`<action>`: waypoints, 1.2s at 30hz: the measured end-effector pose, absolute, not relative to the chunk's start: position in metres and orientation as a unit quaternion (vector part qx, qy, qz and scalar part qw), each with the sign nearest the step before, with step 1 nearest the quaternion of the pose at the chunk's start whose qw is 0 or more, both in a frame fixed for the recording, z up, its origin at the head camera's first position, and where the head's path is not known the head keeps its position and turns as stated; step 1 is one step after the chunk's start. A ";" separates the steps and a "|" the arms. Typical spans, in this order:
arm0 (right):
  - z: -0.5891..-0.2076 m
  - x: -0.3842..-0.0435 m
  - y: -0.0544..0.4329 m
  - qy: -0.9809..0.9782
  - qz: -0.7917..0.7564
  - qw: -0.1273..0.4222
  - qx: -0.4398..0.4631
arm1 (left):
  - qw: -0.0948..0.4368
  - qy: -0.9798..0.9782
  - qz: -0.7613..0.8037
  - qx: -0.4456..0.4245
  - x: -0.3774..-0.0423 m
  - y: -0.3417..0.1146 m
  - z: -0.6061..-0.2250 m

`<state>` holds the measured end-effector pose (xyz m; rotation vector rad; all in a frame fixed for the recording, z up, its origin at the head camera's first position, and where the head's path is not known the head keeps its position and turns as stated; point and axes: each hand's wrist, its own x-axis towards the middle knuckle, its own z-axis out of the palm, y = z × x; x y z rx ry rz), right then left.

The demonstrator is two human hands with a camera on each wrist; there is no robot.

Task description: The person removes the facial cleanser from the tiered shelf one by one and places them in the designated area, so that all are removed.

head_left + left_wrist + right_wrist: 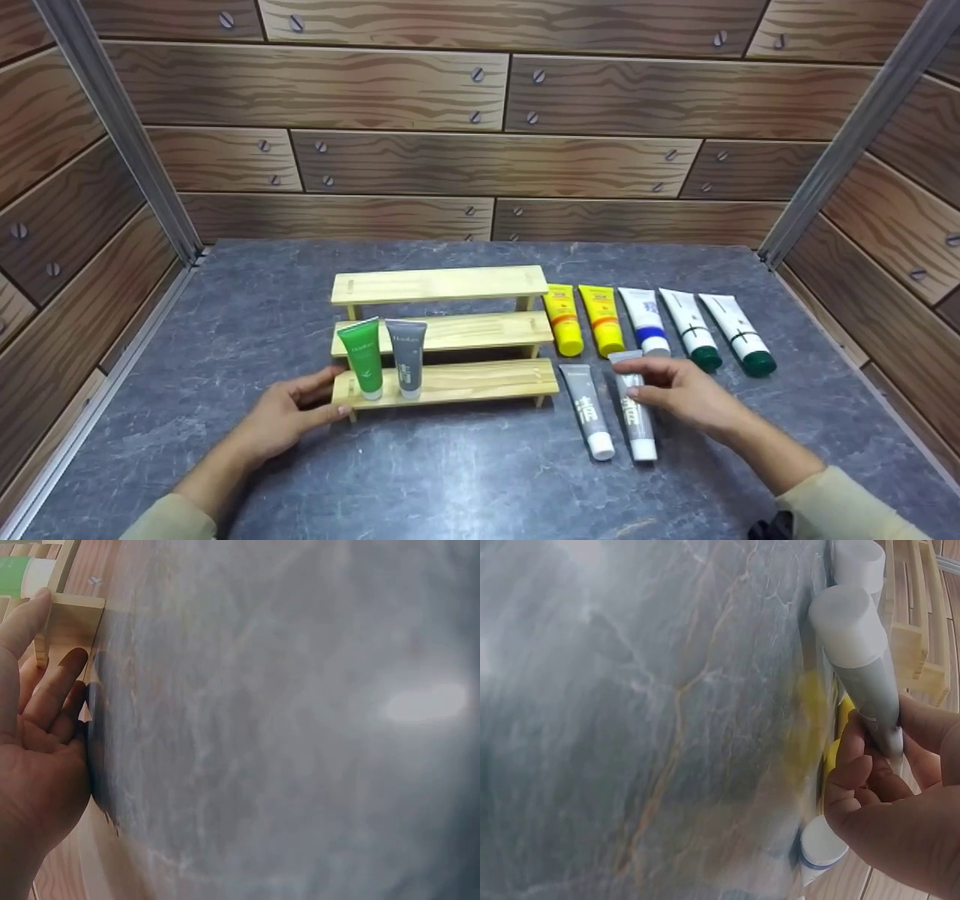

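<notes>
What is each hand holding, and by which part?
The right hand pinches a grey tube toward its flat end; the left hand holds the wooden rack by its bottom step's left end.

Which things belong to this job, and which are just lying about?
Likely in the job:
wooden rack, gripped by the left hand
grey tube, pinched by the right hand
green tube and upright grey tube on the bottom step

Lying untouched, role unclear:
other grey tube
two yellow tubes
three white tubes
</notes>
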<state>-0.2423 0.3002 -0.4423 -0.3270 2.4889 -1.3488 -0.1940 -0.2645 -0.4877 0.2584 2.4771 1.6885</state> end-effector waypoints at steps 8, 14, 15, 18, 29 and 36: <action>-0.444 -0.245 0.299 0.871 -0.456 0.156 -0.095 | 0.068 0.821 0.560 0.086 -0.195 -0.265 -0.489; -0.448 -0.245 0.298 0.874 -0.452 0.146 -0.104 | 0.069 0.819 0.562 0.090 -0.195 -0.265 -0.488; -0.449 -0.245 0.298 0.873 -0.454 0.144 -0.107 | 0.070 0.820 0.561 0.090 -0.195 -0.265 -0.488; -0.450 -0.246 0.298 0.873 -0.453 0.141 -0.113 | 0.071 0.818 0.564 0.090 -0.195 -0.265 -0.488; -0.453 -0.250 0.295 0.889 -0.423 0.155 -0.084 | 0.077 0.807 0.580 0.082 -0.194 -0.264 -0.489; -0.453 -0.251 0.296 0.892 -0.418 0.145 -0.091 | 0.078 0.809 0.576 0.084 -0.194 -0.266 -0.489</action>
